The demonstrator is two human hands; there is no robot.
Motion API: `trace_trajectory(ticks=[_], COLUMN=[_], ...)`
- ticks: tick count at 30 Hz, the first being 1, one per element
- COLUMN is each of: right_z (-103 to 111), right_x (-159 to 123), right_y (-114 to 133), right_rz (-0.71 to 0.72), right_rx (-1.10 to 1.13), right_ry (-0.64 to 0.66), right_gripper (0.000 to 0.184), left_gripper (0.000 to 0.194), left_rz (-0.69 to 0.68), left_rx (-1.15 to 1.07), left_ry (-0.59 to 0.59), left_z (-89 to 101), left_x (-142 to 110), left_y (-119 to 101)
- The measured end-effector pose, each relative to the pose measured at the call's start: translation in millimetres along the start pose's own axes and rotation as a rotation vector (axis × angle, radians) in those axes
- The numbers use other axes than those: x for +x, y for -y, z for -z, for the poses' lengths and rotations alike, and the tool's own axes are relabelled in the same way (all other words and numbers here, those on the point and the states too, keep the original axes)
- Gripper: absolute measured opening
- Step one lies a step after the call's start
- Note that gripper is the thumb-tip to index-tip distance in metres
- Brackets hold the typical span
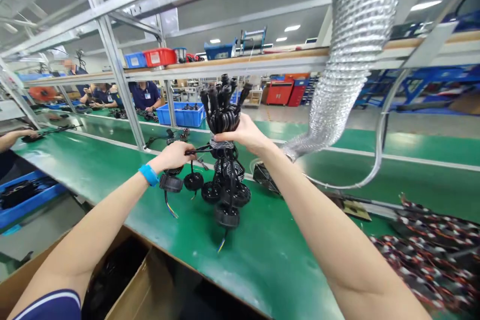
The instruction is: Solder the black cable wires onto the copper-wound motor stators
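Note:
A tied bundle of black cables [224, 121] with round black fittings hangs upright over the green bench, its connector ends at the top. My right hand [245, 135] grips the bundle around its neck, near a pale tie. To its left, my left hand [174, 155] is closed on a few black cables from the bundle's side. Round black fittings [171, 183] dangle below that hand. Thin coloured wire ends [221, 245] stick out beneath the lowest fitting.
A silver flexible duct [337, 85] comes down at right, ending near the bench. Many wired parts [431, 255] lie at the right. A cardboard box [146, 285] stands below the front edge. Blue bin [182, 116] sits behind; a co-worker's hand [26, 134] is at far left.

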State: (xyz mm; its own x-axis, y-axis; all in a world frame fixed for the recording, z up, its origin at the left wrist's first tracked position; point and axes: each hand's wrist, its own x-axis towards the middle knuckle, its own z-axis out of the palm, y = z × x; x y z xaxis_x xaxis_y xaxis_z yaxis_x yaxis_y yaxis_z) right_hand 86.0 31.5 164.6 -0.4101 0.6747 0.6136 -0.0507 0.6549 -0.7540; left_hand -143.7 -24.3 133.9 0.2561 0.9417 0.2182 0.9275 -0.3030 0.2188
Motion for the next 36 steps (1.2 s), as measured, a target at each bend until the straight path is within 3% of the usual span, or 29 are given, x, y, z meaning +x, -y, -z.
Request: trace_trajectory(ticks=[2, 4, 8, 10, 12, 14, 17, 20, 22, 26, 29, 33, 34, 36], right_z=[-6, -14, -44, -70, -101, -130, -153, -144, -129, -99, -85, -76, -74, -71], right_x=[13, 11, -40, -81, -121, -153, -180, -186, -183, -167, -152, -138, -136, -131], right_y=[0, -3, -27, -44, -61, -75, -91, -101, -108, -130, -148, -152, -148, -137], right_rz=[0.059, 0.117, 0.259, 0.344, 0.447, 0.558, 0.591, 0.513, 0.421, 0.138, -0.025, -0.036, -0.034, -0.034], right_rx=[-0.077, -0.131, -0.253, -0.424, -0.580, -0.672, -0.662, -0.654, -0.697, -0.844, -0.916, -0.947, -0.962, -0.993], right_ry=[0.041, 0.123, 0.262, 0.401, 0.572, 0.710, 0.689, 0.590, 0.444, 0.118, 0.149, 0.250, 0.260, 0.266], right_gripper=[0.045, 0.045, 0.055, 0.045, 0.047, 0.036, 0.035, 0.057, 0.070, 0.075, 0.064, 0.027, 0.020, 0.023], left_gripper=[0.028, 0.030, 0.038, 0.038, 0.037, 0.039, 0.041, 0.042, 0.044, 0.045, 0.047, 0.037, 0.034, 0.030], left_rz=[0.065, 0.087, 0.078, 0.085, 0.096, 0.096, 0.081, 0.075, 0.071, 0.040, 0.036, -0.029, -0.061, -0.072], left_rx=[0.246, 0.420, 0.520, 0.511, 0.501, 0.500, 0.481, 0.486, 0.525, 0.595, 0.583, 0.283, 0.155, -0.072], left_ry=[-0.203, -0.244, -0.098, 0.001, 0.100, 0.155, 0.144, 0.111, 0.093, 0.094, 0.103, 0.134, 0.103, -0.037], left_z=[-1.4, -11.7, -59.3, -88.6, -112.2, -125.0, -125.2, -119.2, -120.5, -134.5, -135.3, -105.9, -97.0, -85.1], left_x=[3, -3, -39, -64, -88, -109, -129, -137, -138, -138, -137, -125, -117, -93], left_y=[11, 21, 42, 52, 62, 70, 76, 77, 77, 79, 80, 71, 66, 53])
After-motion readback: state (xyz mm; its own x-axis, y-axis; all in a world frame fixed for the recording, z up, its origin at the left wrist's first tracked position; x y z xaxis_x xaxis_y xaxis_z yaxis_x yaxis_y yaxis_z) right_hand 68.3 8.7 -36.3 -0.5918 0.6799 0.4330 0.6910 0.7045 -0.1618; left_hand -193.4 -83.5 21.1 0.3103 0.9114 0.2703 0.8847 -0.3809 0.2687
